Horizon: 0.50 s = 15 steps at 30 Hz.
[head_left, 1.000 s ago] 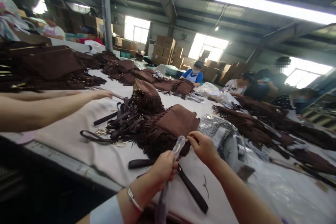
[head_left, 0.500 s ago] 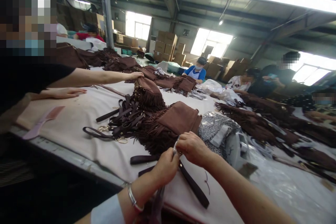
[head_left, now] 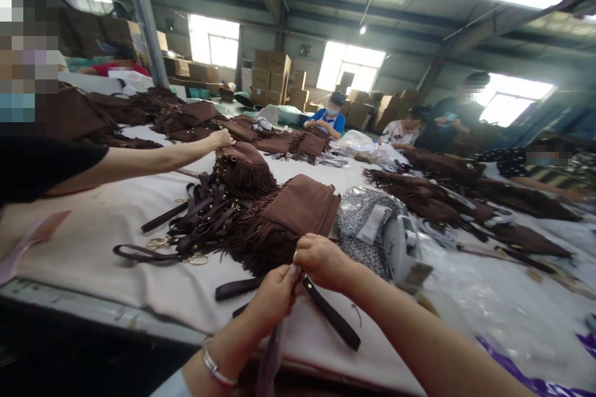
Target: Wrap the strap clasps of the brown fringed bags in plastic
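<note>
My left hand [head_left: 276, 293], with a silver bangle on the wrist, is closed in a pinch at the table's front. Against its fingertips, my right hand [head_left: 321, 258] is closed too. What they pinch between them is too small to make out. A dark brown strap [head_left: 331, 315] with a gold stud extends from under my right hand towards the front edge. Another strap [head_left: 237, 288] lies left of my left hand. Just beyond my hands is a brown fringed bag [head_left: 298, 208], with a heap of dark straps and gold clasps [head_left: 198, 223] to its left.
At the left, a person's hand [head_left: 223, 138] touches another fringed bag [head_left: 244, 167]. A pink comb [head_left: 37, 239] lies near the table edge [head_left: 107, 313]. Plastic-wrapped grey material [head_left: 363, 232] and clear plastic [head_left: 493, 304] are at the right. More brown bags [head_left: 433, 189] and several people are farther back.
The view has turned to the right, so things appear farther left. My hands remain together in a pinch. The person's second hand, earlier flat on the table at the left, no longer shows.
</note>
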Each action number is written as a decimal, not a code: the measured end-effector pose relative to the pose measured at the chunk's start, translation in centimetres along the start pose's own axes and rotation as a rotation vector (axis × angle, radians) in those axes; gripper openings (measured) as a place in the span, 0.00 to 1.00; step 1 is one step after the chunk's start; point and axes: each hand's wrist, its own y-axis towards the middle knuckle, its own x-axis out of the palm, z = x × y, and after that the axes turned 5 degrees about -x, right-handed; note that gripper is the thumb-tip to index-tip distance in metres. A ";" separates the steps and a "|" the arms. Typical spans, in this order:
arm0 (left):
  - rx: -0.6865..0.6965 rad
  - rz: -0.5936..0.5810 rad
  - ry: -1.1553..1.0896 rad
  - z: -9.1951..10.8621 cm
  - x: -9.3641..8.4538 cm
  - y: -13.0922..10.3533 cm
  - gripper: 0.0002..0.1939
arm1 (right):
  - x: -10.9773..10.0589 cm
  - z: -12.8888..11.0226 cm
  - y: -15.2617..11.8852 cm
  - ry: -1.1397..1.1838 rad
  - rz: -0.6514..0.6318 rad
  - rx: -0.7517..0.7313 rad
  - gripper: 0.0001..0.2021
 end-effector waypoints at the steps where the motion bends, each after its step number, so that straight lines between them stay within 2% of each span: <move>1: -0.061 -0.065 -0.096 0.1 -0.2 -0.1 0.23 | 0.2 -0.1 -0.4 -0.001 0.029 0.001 0.06; 4: -0.197 -0.192 -0.277 0.4 -0.6 0.2 0.25 | 1.3 -0.1 -1.7 -0.022 0.126 -0.007 0.04; 6: -0.251 -0.197 -0.329 0.4 -0.5 0.8 0.24 | 2.2 0.0 -2.4 -0.055 0.177 -0.006 0.05; 9: -0.288 -0.112 -0.287 0.0 0.5 1.5 0.24 | 3.2 -0.3 -3.3 -0.099 0.215 0.033 0.05; 11: -0.254 -0.019 -0.191 -0.4 1.2 1.7 0.25 | 3.2 -1.0 -3.9 -0.101 0.232 0.070 0.05; 13: -0.185 0.068 -0.091 -0.7 1.7 1.7 0.25 | 2.5 -1.8 -5.2 -0.057 0.281 0.108 0.05; 15: -0.128 0.118 -0.032 -0.8 2.0 1.6 0.25 | 1.1 -1.6 -7.4 0.009 0.392 0.210 0.09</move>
